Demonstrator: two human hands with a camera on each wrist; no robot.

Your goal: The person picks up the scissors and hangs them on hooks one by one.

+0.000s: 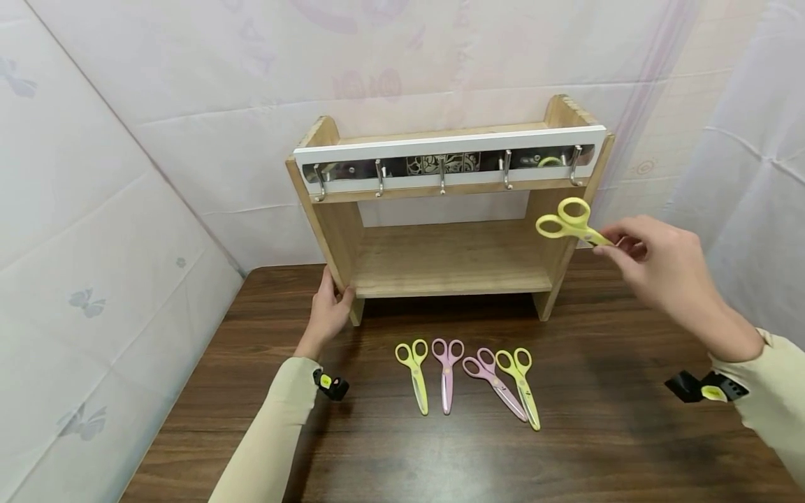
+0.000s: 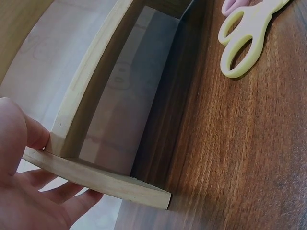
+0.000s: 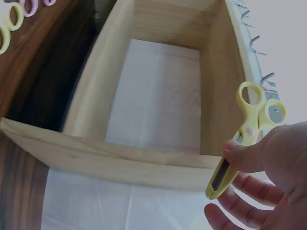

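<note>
My right hand (image 1: pixel 669 269) pinches a pair of yellow scissors (image 1: pixel 571 222) by the blade end, handle loops pointing up and left. In the right wrist view the scissors (image 3: pixel 250 125) are near the hooks at the shelf's front rail. My left hand (image 1: pixel 328 309) grips the lower left side panel of the wooden shelf (image 1: pixel 453 258), thumb inside and fingers outside, as the left wrist view shows. On the table in front lie yellow scissors (image 1: pixel 416 374), pink scissors (image 1: pixel 447 377), more pink scissors (image 1: pixel 499 388) and yellow scissors (image 1: pixel 523 391); the two on the right touch or overlap.
Several metal hooks (image 1: pixel 442 176) line a white rail (image 1: pixel 453 144) across the shelf's upper front. The shelf stands on a dark wooden table (image 1: pixel 402 461). Pale patterned cloth (image 1: pixel 189 84) hangs behind and at both sides.
</note>
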